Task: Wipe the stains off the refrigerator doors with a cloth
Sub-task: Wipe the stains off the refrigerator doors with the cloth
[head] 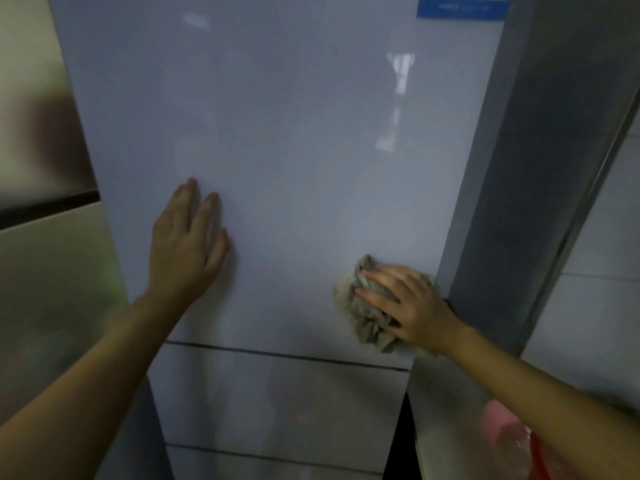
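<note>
Close up, a person's left hand [187, 244] is lying flat on the pale upper refrigerator door [294, 150], fingers straight and together. Their right hand [405, 303] is pressing a crumpled grey-beige cloth [363, 306] against the door's lower right corner, fingers spread out over it rather than curled round it. A blue label [462, 8] is showing at the door's top right.
</note>
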Available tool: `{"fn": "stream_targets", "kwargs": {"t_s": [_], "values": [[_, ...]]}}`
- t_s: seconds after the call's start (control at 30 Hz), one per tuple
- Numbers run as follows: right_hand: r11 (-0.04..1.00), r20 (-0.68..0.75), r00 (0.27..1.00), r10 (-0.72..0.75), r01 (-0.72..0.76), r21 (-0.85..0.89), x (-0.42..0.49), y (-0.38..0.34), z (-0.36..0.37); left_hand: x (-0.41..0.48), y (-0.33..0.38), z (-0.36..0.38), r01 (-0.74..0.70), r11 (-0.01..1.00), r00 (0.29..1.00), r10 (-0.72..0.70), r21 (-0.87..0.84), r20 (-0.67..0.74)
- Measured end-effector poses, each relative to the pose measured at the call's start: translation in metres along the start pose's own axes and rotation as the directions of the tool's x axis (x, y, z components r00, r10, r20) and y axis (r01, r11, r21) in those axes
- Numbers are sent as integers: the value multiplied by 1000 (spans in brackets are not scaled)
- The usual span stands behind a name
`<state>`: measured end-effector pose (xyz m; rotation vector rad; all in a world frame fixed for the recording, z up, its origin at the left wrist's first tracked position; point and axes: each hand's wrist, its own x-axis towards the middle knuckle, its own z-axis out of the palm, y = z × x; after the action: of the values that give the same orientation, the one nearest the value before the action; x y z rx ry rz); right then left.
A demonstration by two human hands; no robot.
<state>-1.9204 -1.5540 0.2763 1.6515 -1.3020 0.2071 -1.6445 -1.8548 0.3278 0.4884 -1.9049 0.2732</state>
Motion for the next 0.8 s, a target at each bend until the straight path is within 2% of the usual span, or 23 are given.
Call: {"fn": "stream_targets", "kwargs": {"t_s": [0.1, 0.2, 0.43, 0.63, 0.7, 0.8], "values": [[992, 96, 989, -114, 109, 56, -34, -33, 29, -21, -13, -1, -17, 1000, 999, 16, 24, 40], [984, 122, 977, -173, 166, 69, -43, -49, 43, -28, -32, -4, -28, 998, 999, 26, 57, 47], [997, -61, 998, -28, 32, 64, 60, -34, 27, -26, -75, -8, -30, 997, 998, 26, 68, 62], [989, -272, 952, 140, -145, 2, 185, -15, 6, -35, -98, 0, -105, 994, 994, 105, 22, -9], [990, -283, 950, 134, -139, 4, 203, -21, 13, -40, -104, 6, -117, 993, 993, 117, 18, -34], [999, -223, 974, 36, -38, -3, 200, -46, 38, -42, -109, 16, -126, 992, 989, 128, 29, -72]]}}
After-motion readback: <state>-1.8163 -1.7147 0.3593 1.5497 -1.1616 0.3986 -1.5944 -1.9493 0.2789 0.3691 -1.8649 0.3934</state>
